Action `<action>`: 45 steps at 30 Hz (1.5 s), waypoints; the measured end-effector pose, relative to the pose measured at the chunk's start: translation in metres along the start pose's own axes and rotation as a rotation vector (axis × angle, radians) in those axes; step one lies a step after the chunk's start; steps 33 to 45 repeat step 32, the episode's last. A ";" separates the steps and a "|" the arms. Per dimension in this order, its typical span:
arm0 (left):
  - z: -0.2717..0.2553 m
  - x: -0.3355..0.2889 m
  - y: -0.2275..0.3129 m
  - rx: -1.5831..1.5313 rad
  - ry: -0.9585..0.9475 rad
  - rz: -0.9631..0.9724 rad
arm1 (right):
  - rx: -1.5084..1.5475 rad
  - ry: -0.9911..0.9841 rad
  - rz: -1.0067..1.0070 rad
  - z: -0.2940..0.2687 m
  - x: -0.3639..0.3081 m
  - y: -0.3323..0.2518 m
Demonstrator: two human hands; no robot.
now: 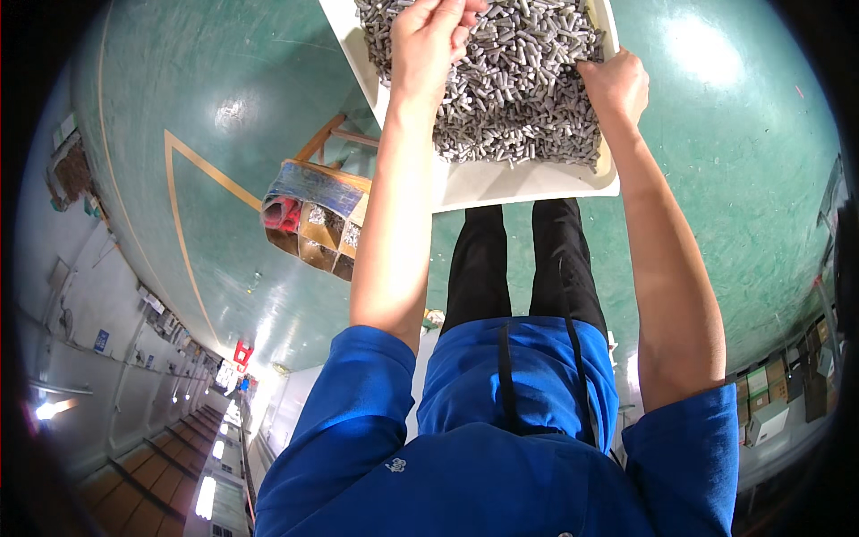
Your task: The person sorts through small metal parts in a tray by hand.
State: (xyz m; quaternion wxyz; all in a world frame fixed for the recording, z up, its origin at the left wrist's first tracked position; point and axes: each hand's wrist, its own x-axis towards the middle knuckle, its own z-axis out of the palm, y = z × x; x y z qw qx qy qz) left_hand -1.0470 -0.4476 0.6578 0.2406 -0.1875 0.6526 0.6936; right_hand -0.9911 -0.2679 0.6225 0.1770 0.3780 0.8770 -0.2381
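A cream-coloured plastic tray is at the top of the view, heaped with many small grey cylindrical pieces. Over the left part of the heap is my left hand, its fingers curled in; whatever they may hold is hidden. My right hand is closed round the tray's right rim, with the thumb on the inner side by the pieces. The far end of the tray lies outside the picture.
Left of the tray, a divided carton with grey bits and something red in its compartments sits by a wooden stool. The green floor carries yellow lines. Stacked boxes stand at the far right.
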 end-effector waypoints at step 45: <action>0.005 0.009 -0.001 0.535 0.114 0.124 | -0.007 0.000 0.008 0.002 0.004 0.003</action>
